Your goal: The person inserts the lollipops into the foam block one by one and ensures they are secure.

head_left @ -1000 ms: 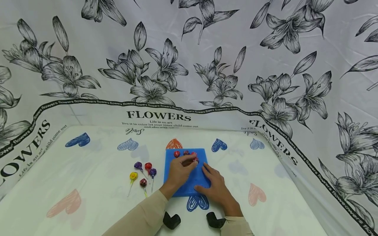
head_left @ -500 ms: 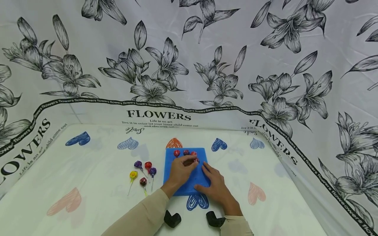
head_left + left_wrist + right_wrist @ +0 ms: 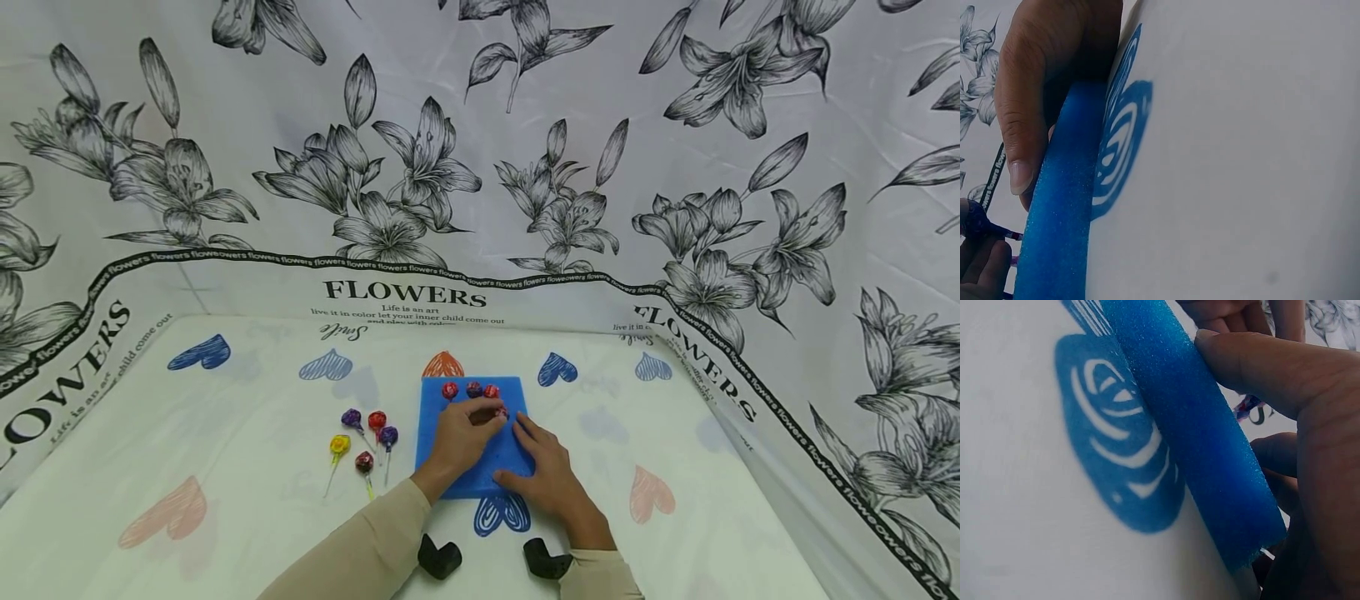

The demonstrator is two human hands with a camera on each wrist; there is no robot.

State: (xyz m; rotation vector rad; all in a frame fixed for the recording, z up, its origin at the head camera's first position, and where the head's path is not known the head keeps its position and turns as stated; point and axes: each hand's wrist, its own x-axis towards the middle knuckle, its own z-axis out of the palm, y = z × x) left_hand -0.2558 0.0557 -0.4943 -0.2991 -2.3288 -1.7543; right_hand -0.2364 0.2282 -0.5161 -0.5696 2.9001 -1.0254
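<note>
One round, wrapped lollipop (image 3: 502, 412), its stick tip hidden, is pinched by the left hand (image 3: 459, 437) at a blue rectangular foam block (image 3: 480, 477); the spread right hand (image 3: 546, 473) rests on the block's right edge. Planting seems in hand, calling for straight downward pressure. Three upright lollipops (image 3: 474, 389) line the far edge; five loose lollipops (image 3: 377, 420) lie left, on the white bench (image 3: 262, 433).

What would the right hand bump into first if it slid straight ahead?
Probably the lollipop between the fingertips of the left hand, just beyond where the right hand points, though depth there is hard to judge.
</note>
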